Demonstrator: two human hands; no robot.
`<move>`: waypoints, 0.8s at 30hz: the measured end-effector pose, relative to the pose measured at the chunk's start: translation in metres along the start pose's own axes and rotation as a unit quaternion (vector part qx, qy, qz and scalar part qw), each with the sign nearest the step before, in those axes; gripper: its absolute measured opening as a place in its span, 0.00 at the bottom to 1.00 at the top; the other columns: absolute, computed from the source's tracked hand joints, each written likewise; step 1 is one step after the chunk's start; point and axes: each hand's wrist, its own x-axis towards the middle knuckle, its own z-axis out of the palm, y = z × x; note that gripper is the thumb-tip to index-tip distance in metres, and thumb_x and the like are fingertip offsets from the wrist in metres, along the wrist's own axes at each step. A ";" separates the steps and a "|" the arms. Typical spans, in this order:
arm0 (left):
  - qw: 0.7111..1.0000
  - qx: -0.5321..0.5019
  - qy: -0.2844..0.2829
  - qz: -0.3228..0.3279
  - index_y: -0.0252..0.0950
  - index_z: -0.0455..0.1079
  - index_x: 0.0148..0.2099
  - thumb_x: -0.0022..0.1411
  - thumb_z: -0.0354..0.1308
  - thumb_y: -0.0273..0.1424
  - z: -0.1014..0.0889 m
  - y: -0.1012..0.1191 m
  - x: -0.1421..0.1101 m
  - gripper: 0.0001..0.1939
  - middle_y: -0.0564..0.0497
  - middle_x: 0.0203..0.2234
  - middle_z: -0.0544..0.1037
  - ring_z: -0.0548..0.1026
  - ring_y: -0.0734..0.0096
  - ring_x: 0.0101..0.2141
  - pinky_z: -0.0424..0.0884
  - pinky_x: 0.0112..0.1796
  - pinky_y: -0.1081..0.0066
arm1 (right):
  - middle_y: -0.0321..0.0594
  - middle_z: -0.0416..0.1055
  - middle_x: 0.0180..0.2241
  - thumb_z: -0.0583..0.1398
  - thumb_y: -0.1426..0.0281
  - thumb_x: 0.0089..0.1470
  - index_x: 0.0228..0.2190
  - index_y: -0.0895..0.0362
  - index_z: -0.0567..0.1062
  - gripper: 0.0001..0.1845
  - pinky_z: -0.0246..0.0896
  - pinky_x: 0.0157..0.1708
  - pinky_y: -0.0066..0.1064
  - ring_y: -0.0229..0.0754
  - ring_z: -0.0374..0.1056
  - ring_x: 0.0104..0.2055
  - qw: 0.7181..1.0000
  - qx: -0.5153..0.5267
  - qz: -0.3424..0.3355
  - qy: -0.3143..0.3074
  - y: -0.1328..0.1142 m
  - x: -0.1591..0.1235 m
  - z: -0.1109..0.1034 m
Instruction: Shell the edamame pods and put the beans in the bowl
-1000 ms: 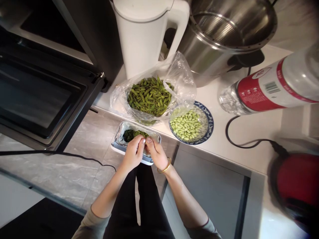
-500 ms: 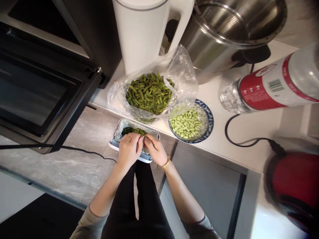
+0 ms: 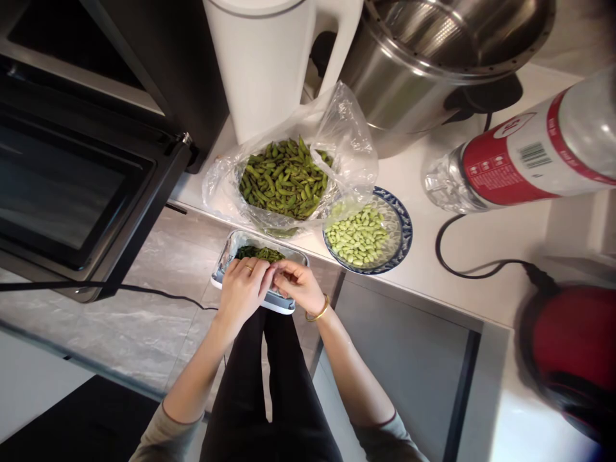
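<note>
Over a lined bin (image 3: 289, 303), my left hand (image 3: 244, 289) and my right hand (image 3: 299, 283) meet at their fingertips. Both are closed in a pinch; whatever lies between the fingers is too small and covered to make out. A ring is on my left hand and a gold bangle on my right wrist. Green pods (image 3: 260, 253) lie inside the bin. On the counter just beyond, a clear plastic bag (image 3: 349, 138) holds many edamame pods (image 3: 283, 179). To its right, shelled green beans (image 3: 359, 237) fill a blue-and-white plate (image 3: 403, 224), partly overlapped by the bag.
A white jug-like appliance (image 3: 260, 70) and a large steel pot (image 3: 399, 90) stand behind the bag. At right are a big plastic bottle (image 3: 510, 160) with a red label, a black cord (image 3: 462, 277) and a red appliance (image 3: 572, 340). A black oven (image 3: 72, 192) with its door open is at left.
My fingers have shifted slightly; the right hand's fingers now curl more and sit a bit apart from the left thumb. Bin, bag and plate stay in place while the view moves a little.
</note>
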 end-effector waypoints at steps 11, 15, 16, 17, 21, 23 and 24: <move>0.998 -0.004 -0.054 -0.014 0.38 0.74 0.40 0.66 0.50 0.32 0.003 -0.016 0.001 0.11 0.49 0.29 0.76 0.72 0.66 0.32 0.61 0.35 0.66 | 0.39 0.78 0.31 0.66 0.64 0.46 0.36 0.55 0.80 0.14 0.64 0.21 0.25 0.37 0.71 0.27 0.994 0.037 -0.012 0.103 0.004 0.002 -0.015; 0.996 -0.028 -0.079 -0.031 0.42 0.77 0.38 0.64 0.54 0.38 0.010 -0.027 0.001 0.12 0.49 0.37 0.79 0.72 0.62 0.39 0.64 0.37 0.64 | 0.43 0.78 0.34 0.66 0.59 0.44 0.26 0.58 0.80 0.14 0.68 0.31 0.29 0.41 0.73 0.36 0.979 0.154 0.039 0.129 0.004 -0.001 -0.021; 0.996 -0.023 -0.082 -0.037 0.41 0.78 0.35 0.64 0.54 0.39 0.010 -0.027 0.005 0.13 0.49 0.37 0.79 0.72 0.61 0.40 0.64 0.37 0.64 | 0.43 0.77 0.32 0.65 0.57 0.44 0.24 0.58 0.79 0.15 0.68 0.31 0.29 0.41 0.72 0.35 0.972 0.189 0.057 0.125 0.003 -0.002 -0.022; 0.996 -0.017 -0.082 -0.042 0.40 0.78 0.33 0.64 0.53 0.40 0.008 -0.026 0.010 0.15 0.49 0.37 0.79 0.72 0.61 0.39 0.65 0.37 0.64 | 0.42 0.76 0.29 0.65 0.57 0.45 0.24 0.58 0.78 0.16 0.67 0.30 0.28 0.40 0.72 0.33 0.965 0.221 0.074 0.122 0.002 -0.002 -0.023; 0.998 -0.036 -0.008 -0.055 0.37 0.76 0.39 0.67 0.48 0.35 0.004 -0.017 0.047 0.16 0.48 0.33 0.78 0.72 0.66 0.35 0.68 0.38 0.67 | 0.32 0.64 0.17 0.62 0.62 0.49 0.26 0.57 0.77 0.11 0.58 0.21 0.24 0.32 0.60 0.21 0.944 0.299 0.084 0.113 -0.002 -0.003 -0.021; 0.995 -0.053 0.057 -0.064 0.37 0.74 0.46 0.68 0.46 0.31 0.008 -0.013 0.072 0.15 0.48 0.34 0.77 0.72 0.66 0.38 0.68 0.41 0.67 | 0.29 0.58 0.14 0.61 0.68 0.49 0.29 0.56 0.76 0.05 0.50 0.17 0.23 0.30 0.53 0.17 0.944 0.304 0.067 0.106 -0.004 -0.004 -0.019; 0.993 -0.052 0.076 -0.069 0.37 0.73 0.47 0.67 0.45 0.28 0.012 -0.012 0.086 0.15 0.47 0.36 0.77 0.71 0.65 0.39 0.68 0.42 0.66 | 0.28 0.58 0.15 0.61 0.70 0.49 0.32 0.56 0.76 0.06 0.47 0.16 0.23 0.30 0.51 0.16 0.946 0.301 0.062 0.101 -0.006 -0.004 -0.017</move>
